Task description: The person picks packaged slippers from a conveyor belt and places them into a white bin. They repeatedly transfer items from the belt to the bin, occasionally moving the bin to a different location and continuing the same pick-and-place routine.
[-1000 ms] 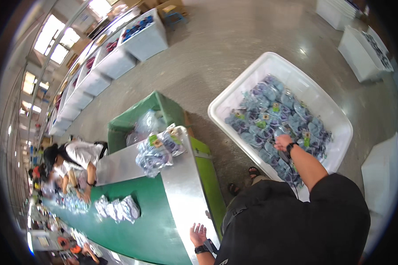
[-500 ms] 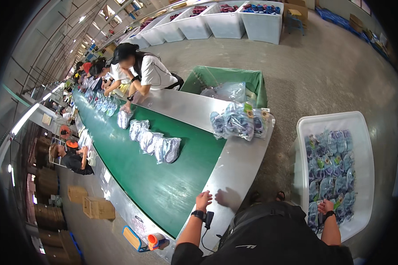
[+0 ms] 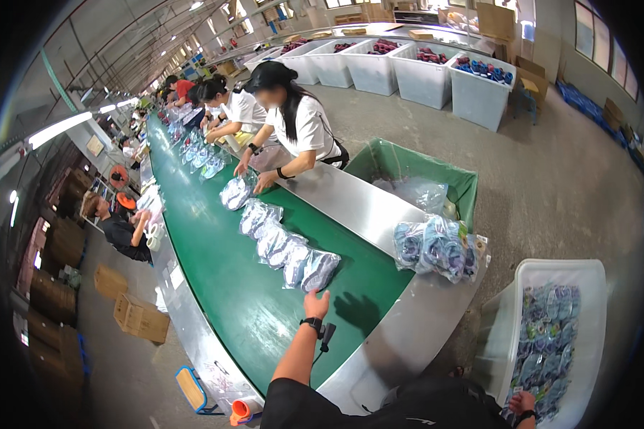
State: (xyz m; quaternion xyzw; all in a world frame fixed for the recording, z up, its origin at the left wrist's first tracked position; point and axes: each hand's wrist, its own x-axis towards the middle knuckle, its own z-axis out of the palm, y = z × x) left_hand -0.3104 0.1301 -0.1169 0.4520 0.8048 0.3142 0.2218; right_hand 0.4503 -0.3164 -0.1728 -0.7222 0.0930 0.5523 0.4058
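Green belt (image 3: 215,286) bears bags (image 3: 320,270); left hand (image 3: 316,304) beside them, fingers apart, likely pickup step, next needs grip; right hand (image 3: 522,402) at bin (image 3: 594,318), can't tell.

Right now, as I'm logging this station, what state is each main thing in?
Belt packs: bagged, lying in a row
White tub: open, holding bagged packs
Left hand: open, beside belt packs; contact unclear
Right hand: at white tub; grip unclear
Corner packs: bagged, bunched together
Green bin: open, clear plastic inside
Far white bins: open, loaded
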